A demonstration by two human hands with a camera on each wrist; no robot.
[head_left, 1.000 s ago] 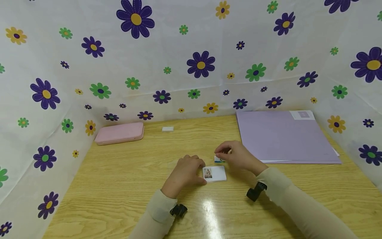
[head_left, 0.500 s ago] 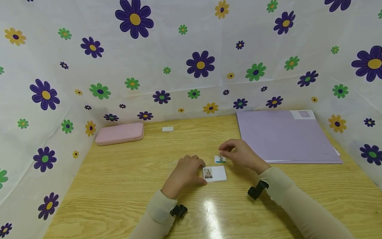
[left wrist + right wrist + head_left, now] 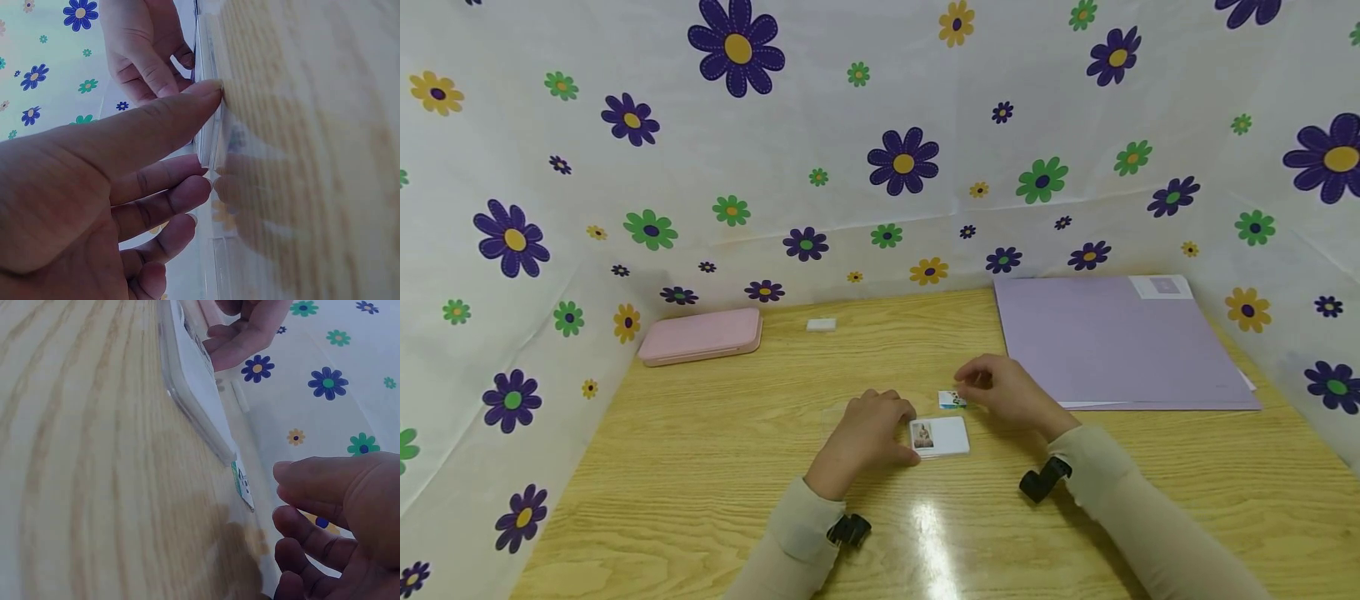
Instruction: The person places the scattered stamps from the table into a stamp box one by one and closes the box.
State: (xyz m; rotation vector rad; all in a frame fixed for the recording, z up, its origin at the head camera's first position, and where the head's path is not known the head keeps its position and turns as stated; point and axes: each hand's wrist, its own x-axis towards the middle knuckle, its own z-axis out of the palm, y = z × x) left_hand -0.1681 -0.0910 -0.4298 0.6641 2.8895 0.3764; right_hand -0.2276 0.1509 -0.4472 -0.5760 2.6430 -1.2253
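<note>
A flat white case (image 3: pixel 951 437) with a small picture at its left end lies on the table. My left hand (image 3: pixel 867 433) grips that left end, thumb at the near edge and fingers at the far one; in the left wrist view the thumb of the left hand (image 3: pixel 81 187) touches the case (image 3: pixel 209 134). Just beyond the case lies a small printed piece (image 3: pixel 951 399), white with blue and green. Over its right side hovers my right hand (image 3: pixel 1006 395), fingers bent loosely. In the right wrist view, the right hand (image 3: pixel 344 519) holds nothing beside the printed piece (image 3: pixel 242 482).
At the back left is a pink case (image 3: pixel 702 335), with a small white block (image 3: pixel 822 325) to its right. A large purple folder (image 3: pixel 1120 346) covers the back right of the wooden table (image 3: pixel 700 467). Flowered cloth (image 3: pixel 820 108) stands around the back and sides.
My right hand has moved slightly right, off the small printed piece, which now shows more of its face. The left hand stays on the white case.
</note>
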